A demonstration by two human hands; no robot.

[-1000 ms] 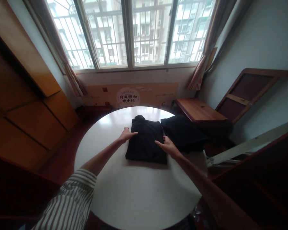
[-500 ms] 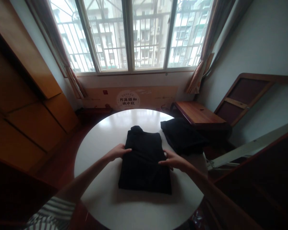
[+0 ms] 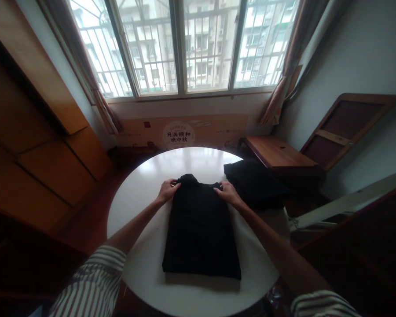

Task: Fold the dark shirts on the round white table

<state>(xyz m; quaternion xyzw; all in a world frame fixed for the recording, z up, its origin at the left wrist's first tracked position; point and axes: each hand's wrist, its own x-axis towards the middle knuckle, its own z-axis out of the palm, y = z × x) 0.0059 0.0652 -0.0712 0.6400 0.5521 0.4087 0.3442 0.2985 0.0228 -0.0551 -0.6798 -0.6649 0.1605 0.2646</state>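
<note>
A black folded garment [image 3: 200, 233], its collar at the far end, lies flat on the round white table [image 3: 141, 176]. My left hand [image 3: 169, 190] pinches its far left corner beside the collar, thumb on top. At the far right corner my right hand [image 3: 227, 192] grips the cloth in the same way, with some fingers hidden beneath. Just beyond my right hand, a second black cloth item [image 3: 257, 182] lies in a heap on the table's right edge.
A low wooden table [image 3: 277, 152] stands behind on the right, near a wooden-framed panel [image 3: 346, 127] leaning at the wall. Wooden cabinets [image 3: 57, 169] line the left. A pale metal bar [image 3: 336, 207] slants in at the right.
Both hands have slid from the garment's sides to its two far corners. The garment lies slightly nearer me and looks smoother. The camera view has shifted a little.
</note>
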